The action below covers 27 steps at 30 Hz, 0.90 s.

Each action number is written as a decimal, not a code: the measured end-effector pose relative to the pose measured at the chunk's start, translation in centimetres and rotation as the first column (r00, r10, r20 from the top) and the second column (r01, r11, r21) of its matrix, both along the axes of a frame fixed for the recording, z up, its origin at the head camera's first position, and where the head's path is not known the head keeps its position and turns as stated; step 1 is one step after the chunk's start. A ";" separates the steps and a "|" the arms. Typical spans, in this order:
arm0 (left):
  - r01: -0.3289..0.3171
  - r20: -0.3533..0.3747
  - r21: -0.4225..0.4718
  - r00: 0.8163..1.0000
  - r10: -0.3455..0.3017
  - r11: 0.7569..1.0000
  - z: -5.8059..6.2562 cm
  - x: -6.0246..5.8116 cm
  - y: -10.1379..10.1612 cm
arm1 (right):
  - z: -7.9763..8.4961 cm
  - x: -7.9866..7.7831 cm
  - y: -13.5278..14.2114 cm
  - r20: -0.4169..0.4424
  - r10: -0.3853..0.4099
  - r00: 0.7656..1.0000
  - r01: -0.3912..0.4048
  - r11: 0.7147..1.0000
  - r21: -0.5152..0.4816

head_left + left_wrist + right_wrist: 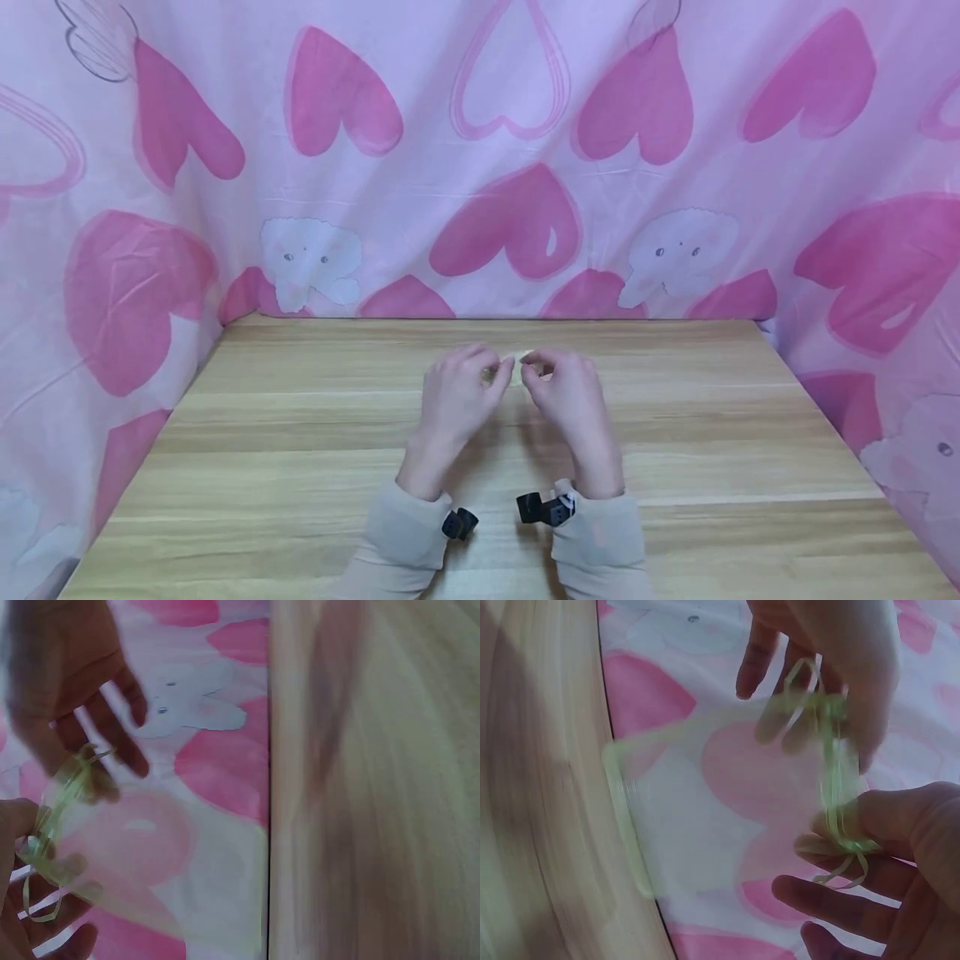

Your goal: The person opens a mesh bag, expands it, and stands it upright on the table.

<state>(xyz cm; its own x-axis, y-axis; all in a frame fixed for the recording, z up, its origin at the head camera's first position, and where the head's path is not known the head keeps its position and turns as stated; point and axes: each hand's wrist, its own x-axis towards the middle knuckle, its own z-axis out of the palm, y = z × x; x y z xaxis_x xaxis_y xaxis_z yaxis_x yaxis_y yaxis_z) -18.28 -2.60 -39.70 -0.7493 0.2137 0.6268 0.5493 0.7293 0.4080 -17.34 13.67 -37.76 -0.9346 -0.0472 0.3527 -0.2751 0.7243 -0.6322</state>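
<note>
A sheer yellow-green drawstring pouch (720, 802) hangs between both hands, its mouth with gathered ribbon at the top. The wooden table and patterned cloth show through it in the wrist views, and it looks flat. My left hand (459, 387) pinches one side of the mouth between thumb and fingers. On the other side of the mouth, my right hand (567, 387) pinches the edge likewise. Ribbon loops (847, 874) stick out beside the fingers. In the head view the hands mostly hide the pouch.
Beneath the hands lies a wood-grain table (262, 467). A pink cloth (420, 100) with hearts and white animal figures hangs behind it and along both sides. Small black cameras (460, 523) sit at the wrists, over light sleeves (600, 533).
</note>
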 end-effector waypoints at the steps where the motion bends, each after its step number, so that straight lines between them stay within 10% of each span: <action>1: -0.025 -0.008 -0.015 1.000 0.025 1.000 0.0 0.0 0.1 | 0.0 0.0 -0.1 -0.010 -0.004 1.000 0.004 1.000 0.001; 12: -0.121 0.040 -0.148 0.991 0.128 0.982 -0.2 0.2 0.4 | -0.2 0.0 -0.7 0.025 -0.070 0.997 0.069 0.997 0.029; 27: -0.140 0.061 -0.116 0.987 0.148 0.983 0.0 0.0 -0.5 | -0.8 -0.5 -0.2 0.116 -0.096 0.989 0.101 0.994 -0.037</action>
